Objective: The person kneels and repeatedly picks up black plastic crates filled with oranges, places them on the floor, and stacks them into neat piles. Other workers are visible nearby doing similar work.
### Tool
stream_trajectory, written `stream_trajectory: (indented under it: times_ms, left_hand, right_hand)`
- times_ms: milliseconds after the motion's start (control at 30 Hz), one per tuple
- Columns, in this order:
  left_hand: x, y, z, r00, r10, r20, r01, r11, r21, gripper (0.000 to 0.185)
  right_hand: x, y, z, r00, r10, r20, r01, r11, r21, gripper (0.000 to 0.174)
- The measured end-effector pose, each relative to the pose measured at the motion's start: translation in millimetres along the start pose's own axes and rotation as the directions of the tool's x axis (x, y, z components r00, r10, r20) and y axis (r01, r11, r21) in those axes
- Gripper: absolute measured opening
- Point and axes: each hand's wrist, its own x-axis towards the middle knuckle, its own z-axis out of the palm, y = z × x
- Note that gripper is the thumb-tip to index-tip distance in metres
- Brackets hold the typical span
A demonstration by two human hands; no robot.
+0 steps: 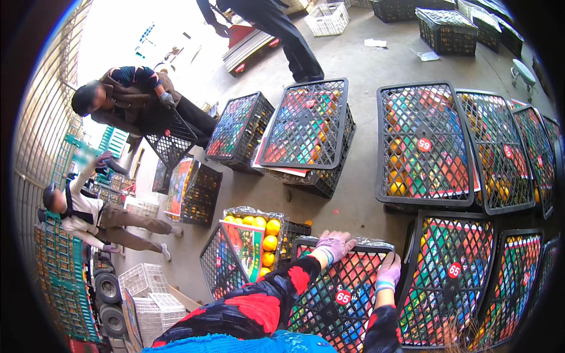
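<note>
A black plastic lattice lid (342, 315) lies over a crate right in front of me, with a red round sticker and printed colored sheets showing beneath it. My left hand (333, 247), in a pinkish glove, rests on the lid's far edge with fingers spread. At the far right corner, my gloved right hand (388, 270) touches the lid; its grip is partly hidden. Clear plastic film (368, 242) sticks out beyond the far edge. To the left, an uncovered crate of oranges (269, 242) holds a printed sheet (254, 240), and another lattice lid (223, 260) leans against it.
Several lidded crates (450, 282) stand close on my right, and more (309, 123) stand ahead. One person (132, 97) holds a lattice lid (172, 137); another person (88, 212) stands at left near a loaded truck (66, 273). White plastic crates (154, 304) are stacked at lower left.
</note>
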Motion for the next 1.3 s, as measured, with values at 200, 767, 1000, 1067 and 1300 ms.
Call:
stream_trajectory:
  times_ms: [200, 767, 1000, 1067, 1300]
  left_hand:
    - [13.4, -13.1, 28.1, 1.000, 0.018, 0.021, -0.020, 0.998, 0.065, 0.032]
    - [16.6, -22.9, 42.8, 0.937, 0.212, -0.277, -0.174, 0.972, 0.156, 0.021]
    - [22.0, -27.7, 59.5, 0.923, 0.082, -0.375, -0.133, 0.985, -0.113, 0.033]
    - [19.2, -25.3, 49.3, 0.905, 0.081, -0.418, -0.143, 0.983, -0.119, 0.033]
    - [-5.2, -24.1, 56.1, 0.904, 0.123, -0.410, -0.192, 0.973, -0.132, 0.029]
  right_hand:
    - [21.0, 21.6, 21.4, 0.993, 0.116, 0.020, -0.115, 0.993, -0.029, 0.055]
    - [54.0, -23.9, 30.6, 0.613, -0.566, 0.551, 0.790, 0.430, -0.437, 0.027]
    - [69.3, -34.7, 49.3, 0.489, -0.269, 0.830, 0.863, 0.283, -0.418, 0.032]
    - [65.0, -47.9, 48.8, 0.543, -0.218, 0.811, 0.828, 0.298, -0.474, 0.031]
    - [50.4, -31.7, 31.2, 0.542, -0.309, 0.781, 0.822, 0.390, -0.416, 0.043]
